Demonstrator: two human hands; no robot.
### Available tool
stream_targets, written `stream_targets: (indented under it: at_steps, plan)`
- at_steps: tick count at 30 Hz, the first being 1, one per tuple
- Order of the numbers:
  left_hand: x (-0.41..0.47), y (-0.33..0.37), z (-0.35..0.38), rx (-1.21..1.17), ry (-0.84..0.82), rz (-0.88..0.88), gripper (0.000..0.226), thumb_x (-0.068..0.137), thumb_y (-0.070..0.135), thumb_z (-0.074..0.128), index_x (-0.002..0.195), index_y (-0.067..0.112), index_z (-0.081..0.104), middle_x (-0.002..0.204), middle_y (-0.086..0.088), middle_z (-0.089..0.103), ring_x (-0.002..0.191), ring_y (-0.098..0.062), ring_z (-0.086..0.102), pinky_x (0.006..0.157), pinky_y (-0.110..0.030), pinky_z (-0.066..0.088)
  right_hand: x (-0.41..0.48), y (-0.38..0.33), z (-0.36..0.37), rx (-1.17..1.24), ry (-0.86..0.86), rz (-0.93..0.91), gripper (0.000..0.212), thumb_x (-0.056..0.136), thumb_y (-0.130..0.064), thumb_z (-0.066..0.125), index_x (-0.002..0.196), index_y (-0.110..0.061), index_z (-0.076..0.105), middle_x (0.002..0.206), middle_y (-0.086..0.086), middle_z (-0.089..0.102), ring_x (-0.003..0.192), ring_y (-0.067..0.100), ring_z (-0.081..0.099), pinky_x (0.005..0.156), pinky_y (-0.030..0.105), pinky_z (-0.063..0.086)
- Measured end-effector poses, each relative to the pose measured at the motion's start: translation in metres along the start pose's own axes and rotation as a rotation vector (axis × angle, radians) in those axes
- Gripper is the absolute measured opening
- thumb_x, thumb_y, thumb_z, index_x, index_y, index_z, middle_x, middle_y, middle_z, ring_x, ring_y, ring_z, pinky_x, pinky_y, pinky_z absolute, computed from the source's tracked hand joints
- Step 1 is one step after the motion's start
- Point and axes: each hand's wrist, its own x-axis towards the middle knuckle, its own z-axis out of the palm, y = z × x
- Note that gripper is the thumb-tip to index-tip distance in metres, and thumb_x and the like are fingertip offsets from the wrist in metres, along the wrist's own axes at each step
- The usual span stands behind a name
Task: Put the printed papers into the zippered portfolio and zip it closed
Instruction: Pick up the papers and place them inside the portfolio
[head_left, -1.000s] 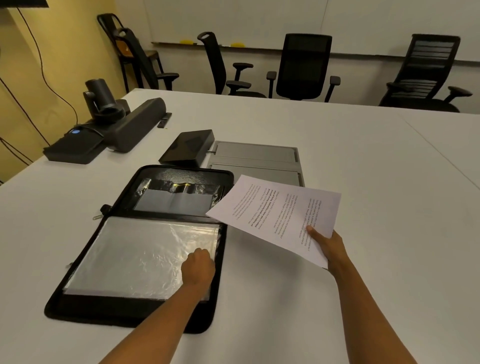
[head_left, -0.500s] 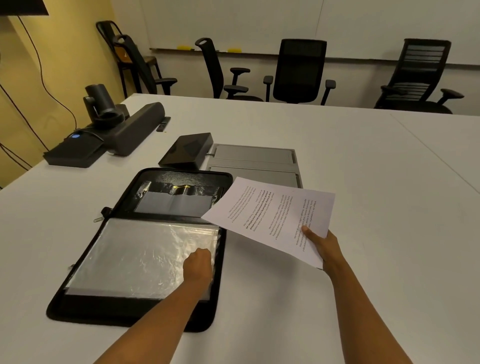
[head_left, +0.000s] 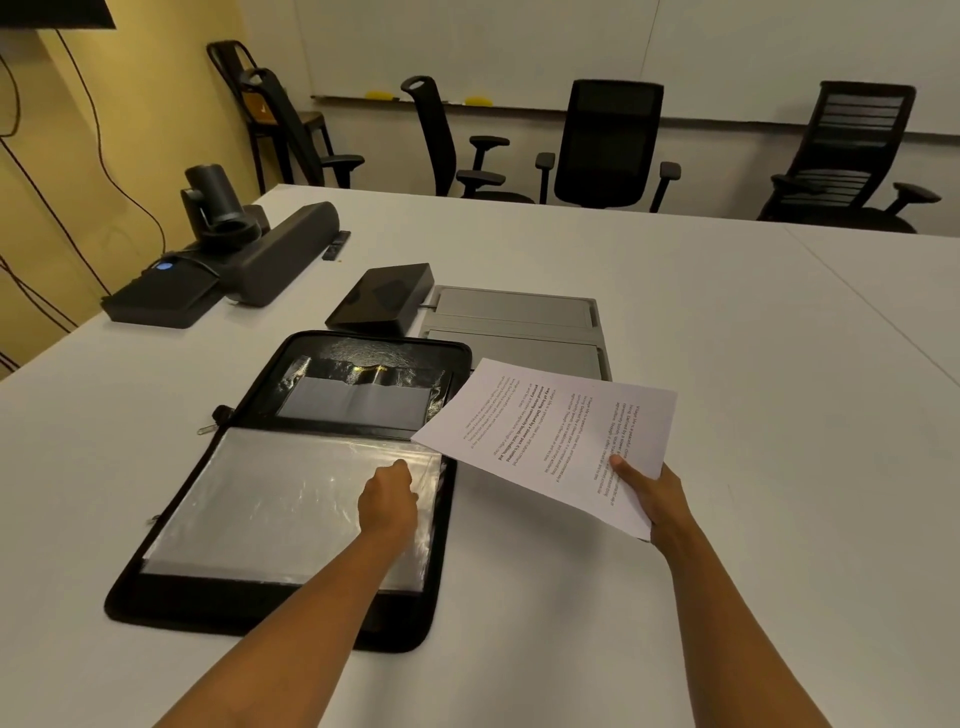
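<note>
Portfolio (head_left: 156, 597) lies open flat on white counter (head_left: 727, 364), zipper undone all round. Clear plastic sleeves (head_left: 270, 499) fill its near half. Left hand (head_left: 387, 501) rests on sleeves near their right edge, fingers curled; whether its grip pinches a sleeve, can't tell from this angle. Right hand (head_left: 652, 499) pinches printed papers (head_left: 545, 436) at near right corner, thumb on top; sheets held above counter, just right of portfolio, far left corner overhanging its right edge. Black box (head_left: 384, 301) & grey tray (head_left: 514, 312) sit beyond.
</note>
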Motion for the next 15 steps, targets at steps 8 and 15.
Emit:
stream_targets:
  at_steps: [8, 15]
  plan:
    - [0.0031, 0.0000, -0.0053, 0.039, 0.000, 0.024, 0.016, 0.092, 0.002, 0.053, 0.106, 0.003, 0.060, 0.103, -0.015, 0.066, 0.088, -0.023, 0.066, 0.076, -0.024, 0.052, -0.0014, 0.0008, -0.0054, 0.005, 0.005, 0.005, 0.037, 0.086, -0.012, 0.064, 0.119, -0.018, 0.049, 0.100, 0.005, 0.066, 0.083, 0.025, 0.067, 0.051, 0.022, 0.057]
    - [0.0012, -0.0008, 0.0007, 0.221, -0.117, 0.205, 0.035, 0.092, 0.003, 0.050, 0.126, 0.008, 0.042, 0.119, -0.014, 0.058, 0.105, -0.024, 0.060, 0.087, -0.028, 0.049, -0.0002, -0.0003, -0.0081, -0.001, 0.004, 0.000, 0.040, 0.086, -0.012, 0.064, 0.122, -0.016, 0.048, 0.105, 0.007, 0.064, 0.084, 0.025, 0.066, 0.051, 0.022, 0.057]
